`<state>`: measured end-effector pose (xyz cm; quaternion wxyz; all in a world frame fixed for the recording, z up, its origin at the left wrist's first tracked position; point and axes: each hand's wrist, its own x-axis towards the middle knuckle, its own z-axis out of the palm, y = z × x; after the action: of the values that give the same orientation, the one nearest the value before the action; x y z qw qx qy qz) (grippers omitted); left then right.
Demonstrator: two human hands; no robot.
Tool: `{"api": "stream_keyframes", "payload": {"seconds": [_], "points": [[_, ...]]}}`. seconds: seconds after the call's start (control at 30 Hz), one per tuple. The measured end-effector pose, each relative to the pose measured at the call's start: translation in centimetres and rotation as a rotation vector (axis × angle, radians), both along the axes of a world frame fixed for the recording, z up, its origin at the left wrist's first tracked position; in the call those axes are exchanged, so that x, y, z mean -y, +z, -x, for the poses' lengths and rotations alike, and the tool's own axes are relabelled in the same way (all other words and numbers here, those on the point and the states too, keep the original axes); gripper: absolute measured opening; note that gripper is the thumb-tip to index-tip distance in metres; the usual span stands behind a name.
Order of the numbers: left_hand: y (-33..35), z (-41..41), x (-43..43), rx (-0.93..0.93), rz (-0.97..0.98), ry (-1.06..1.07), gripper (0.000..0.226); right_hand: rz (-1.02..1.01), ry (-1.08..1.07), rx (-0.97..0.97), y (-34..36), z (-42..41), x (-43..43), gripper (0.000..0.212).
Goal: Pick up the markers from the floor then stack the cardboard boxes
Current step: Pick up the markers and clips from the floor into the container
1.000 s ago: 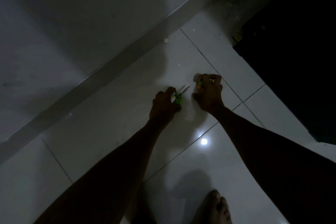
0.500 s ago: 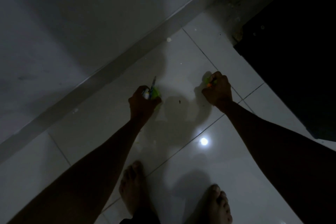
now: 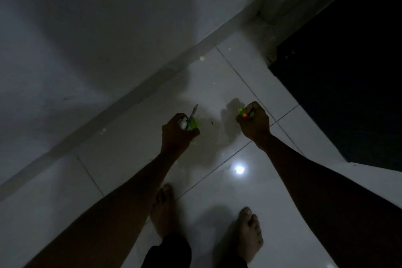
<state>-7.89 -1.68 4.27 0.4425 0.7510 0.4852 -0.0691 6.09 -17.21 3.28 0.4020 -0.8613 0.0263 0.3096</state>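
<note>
1. Mostly pale wall [image 3: 87, 39], meeting glossy tiled floor [image 3: 282, 213] along a skirting; dark opening [image 3: 348, 72] at right.
2. Bare feet [image 3: 249, 233] planted on the tiles, near a bright lamp reflection [image 3: 239, 169].
3. Left grip [image 3: 177, 132] clenched round markers [image 3: 191, 121], green bodies and a thin blue tip pointing wallward; low over the floor, contact unclear.
4. Right grip [image 3: 254, 122] clenched round further markers [image 3: 244, 113], green and orange showing.
5. Tiny dark speck [image 3: 211, 123] between the two, too small to identify.
6. Judged: marker pickup, probably near its end, no loose ones visible. Next: setting these down to free both grips, then finding the cardboard boxes, none in view.
</note>
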Motion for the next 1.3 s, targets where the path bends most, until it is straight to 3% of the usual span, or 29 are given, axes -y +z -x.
{"api": "stream_keyframes", "payload": {"seconds": [0.37, 0.6, 0.67, 0.77, 1.2, 1.3], "points": [[19.9, -4.2, -0.4, 0.131, 0.074, -0.053, 0.030, -0.123, -0.145, -0.017, 19.1, -0.5, -0.8, 0.037], [34.7, -8.4, 0.1, 0.182, 0.131, -0.073, 0.053, -0.177, -0.207, 0.031, 34.1, -1.9, -1.5, 0.041], [39.0, -9.4, 0.5, 0.210, 0.129, -0.085, 0.049, -0.187, -0.224, 0.060, 37.6, -2.3, -1.3, 0.042], [43.5, -10.1, 1.2, 0.214, 0.116, -0.112, 0.042, -0.144, -0.211, 0.111, 42.0, -2.4, -0.9, 0.040], [59.4, -15.1, 2.2, 0.325, -0.015, -0.229, 0.071, -0.195, -0.262, 0.240, 58.2, -4.9, -0.5, 0.020], [62.7, -16.7, 2.6, 0.335, -0.057, -0.292, 0.070, -0.219, -0.268, 0.298, 62.0, -5.7, -0.6, 0.030]]}}
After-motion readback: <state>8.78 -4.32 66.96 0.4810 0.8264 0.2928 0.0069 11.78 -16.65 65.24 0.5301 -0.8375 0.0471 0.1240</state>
